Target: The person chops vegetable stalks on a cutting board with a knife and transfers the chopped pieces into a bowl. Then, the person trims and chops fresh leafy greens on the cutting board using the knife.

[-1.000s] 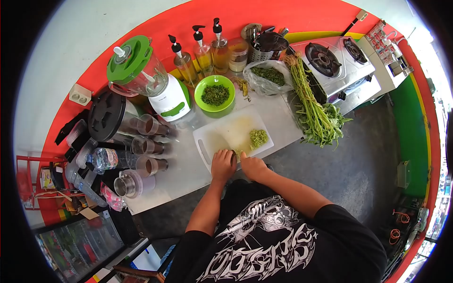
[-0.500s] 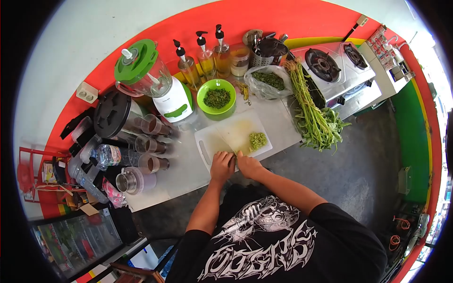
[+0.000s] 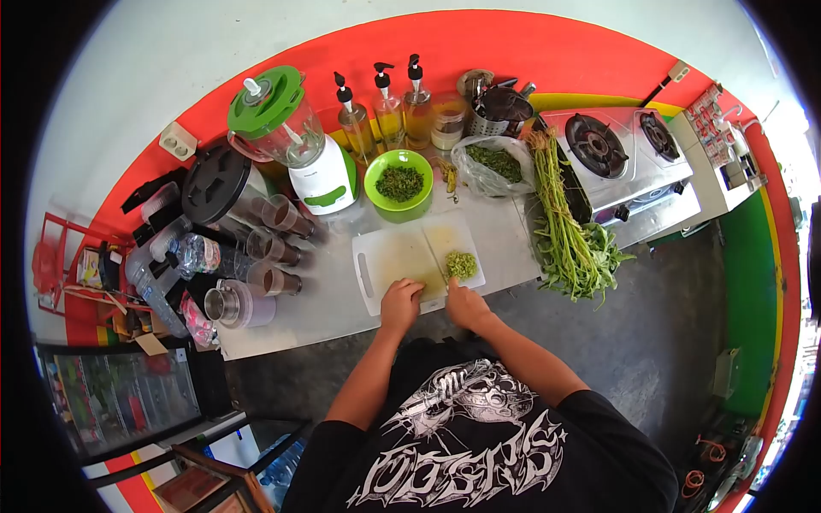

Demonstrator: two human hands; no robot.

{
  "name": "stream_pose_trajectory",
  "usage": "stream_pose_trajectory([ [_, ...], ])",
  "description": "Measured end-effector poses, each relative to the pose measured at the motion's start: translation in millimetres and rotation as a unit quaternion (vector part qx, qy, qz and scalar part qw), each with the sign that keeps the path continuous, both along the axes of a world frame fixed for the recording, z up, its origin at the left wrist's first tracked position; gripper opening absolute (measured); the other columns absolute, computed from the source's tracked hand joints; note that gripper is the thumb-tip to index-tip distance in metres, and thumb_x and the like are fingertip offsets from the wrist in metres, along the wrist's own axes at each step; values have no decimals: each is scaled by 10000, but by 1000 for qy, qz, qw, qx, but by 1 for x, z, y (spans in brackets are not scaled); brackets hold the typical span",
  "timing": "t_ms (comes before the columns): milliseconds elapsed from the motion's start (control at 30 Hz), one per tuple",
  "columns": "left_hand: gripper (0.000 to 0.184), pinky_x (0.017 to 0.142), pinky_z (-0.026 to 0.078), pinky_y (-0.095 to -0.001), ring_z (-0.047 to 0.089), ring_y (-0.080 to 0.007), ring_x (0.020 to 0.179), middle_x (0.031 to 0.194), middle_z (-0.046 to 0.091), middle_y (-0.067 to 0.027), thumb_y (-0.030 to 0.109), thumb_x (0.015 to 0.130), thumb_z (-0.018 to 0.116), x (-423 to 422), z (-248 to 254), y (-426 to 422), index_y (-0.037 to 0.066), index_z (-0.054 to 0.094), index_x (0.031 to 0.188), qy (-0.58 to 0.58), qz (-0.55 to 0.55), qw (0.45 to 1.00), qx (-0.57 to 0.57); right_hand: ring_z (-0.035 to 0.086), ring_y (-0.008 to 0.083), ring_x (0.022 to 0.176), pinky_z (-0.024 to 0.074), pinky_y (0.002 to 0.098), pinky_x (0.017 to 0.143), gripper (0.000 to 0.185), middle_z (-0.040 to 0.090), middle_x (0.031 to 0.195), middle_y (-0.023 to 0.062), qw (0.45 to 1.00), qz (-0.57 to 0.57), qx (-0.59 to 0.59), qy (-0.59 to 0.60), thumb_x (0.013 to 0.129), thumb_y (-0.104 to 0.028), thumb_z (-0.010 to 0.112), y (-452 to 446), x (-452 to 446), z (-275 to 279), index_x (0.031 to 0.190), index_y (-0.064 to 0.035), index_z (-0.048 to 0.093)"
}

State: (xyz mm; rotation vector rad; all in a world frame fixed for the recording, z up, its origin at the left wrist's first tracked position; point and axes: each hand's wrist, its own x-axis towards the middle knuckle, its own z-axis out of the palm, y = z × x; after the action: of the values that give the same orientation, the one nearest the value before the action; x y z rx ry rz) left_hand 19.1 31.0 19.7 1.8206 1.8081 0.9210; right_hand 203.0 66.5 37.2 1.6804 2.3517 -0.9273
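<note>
The white plastic chopping board with a handle slot (image 3: 385,256) lies flat near the close edge of the shiny grey metal table (image 3: 286,329), likely so both arms can reach it easily. On its right side sits a small heap of chopped pale green bits (image 3: 461,265), perhaps put there to be out of the way. The right hand (image 3: 468,305) is closed in a fist, it seems around the handle of a thin knife (image 3: 439,262) (the blade is hard to see) that points away from the body. The left hand (image 3: 400,305) rests at the board's near edge with its fingers curled in; I can't tell if it pinches anything. The round bright green bowl (image 3: 402,212), with dark green chopped leaves (image 3: 399,183) inside, stands just past the board, maybe to be handy.
</note>
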Motion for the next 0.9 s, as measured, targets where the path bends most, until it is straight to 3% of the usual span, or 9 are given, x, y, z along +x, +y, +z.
stream_pose_trajectory([
  [67, 145, 820, 530, -392, 645, -287, 937, 920, 700, -58, 67, 848, 639, 6, 2, 4, 84, 759, 928, 23, 0, 999, -34, 699, 447, 891, 564, 520, 767, 298, 689, 945, 307, 1000, 15, -4, 3, 948, -118, 491, -1, -5, 3, 1188, 49, 434],
  [167, 145, 826, 536, -397, 646, -286, 956, 926, 707, -53, 72, 846, 630, 9, 0, 7, 99, 760, 904, 64, 1, 996, -59, 683, 492, 843, 556, 547, 762, 353, 672, 913, 332, 998, 50, -26, 40, 909, -126, 522, -3, -8, 3, 1178, 74, 412],
  [233, 158, 823, 536, -400, 646, -282, 960, 917, 708, -58, 58, 834, 626, 10, 2, 6, 102, 765, 895, 83, -15, 995, -53, 704, 440, 890, 571, 514, 753, 279, 686, 925, 310, 997, 79, -24, -3, 933, -93, 513, -7, -6, 3, 1160, 43, 423],
  [333, 162, 814, 537, -404, 647, -274, 963, 903, 711, -57, 45, 821, 617, 10, 8, 8, 100, 760, 874, 115, -27, 990, -73, 707, 437, 898, 574, 514, 774, 288, 688, 948, 307, 997, 72, -39, -5, 928, -90, 525, -13, -5, 11, 1152, 54, 417],
  [467, 121, 805, 539, -401, 651, -275, 929, 896, 714, -49, 64, 819, 642, 12, 3, 10, 109, 750, 855, 95, -1, 994, -61, 712, 433, 900, 581, 499, 773, 318, 689, 966, 305, 996, 84, -9, -34, 921, -87, 538, -5, -13, 3, 1167, 68, 411],
  [533, 119, 805, 538, -404, 649, -280, 930, 900, 716, -51, 70, 815, 646, 10, 1, 8, 113, 747, 862, 118, -8, 991, -63, 690, 480, 894, 567, 519, 779, 421, 678, 930, 327, 997, 71, -36, -23, 912, -124, 545, 3, -16, 0, 1224, 105, 379],
  [900, 138, 777, 542, -454, 677, -321, 906, 913, 717, -93, 89, 830, 634, 12, 11, 12, 120, 753, 892, 97, 11, 988, -123, 713, 418, 936, 584, 475, 791, 359, 697, 981, 292, 995, 81, -34, -51, 905, -76, 560, -1, -21, 14, 1201, 62, 411],
])
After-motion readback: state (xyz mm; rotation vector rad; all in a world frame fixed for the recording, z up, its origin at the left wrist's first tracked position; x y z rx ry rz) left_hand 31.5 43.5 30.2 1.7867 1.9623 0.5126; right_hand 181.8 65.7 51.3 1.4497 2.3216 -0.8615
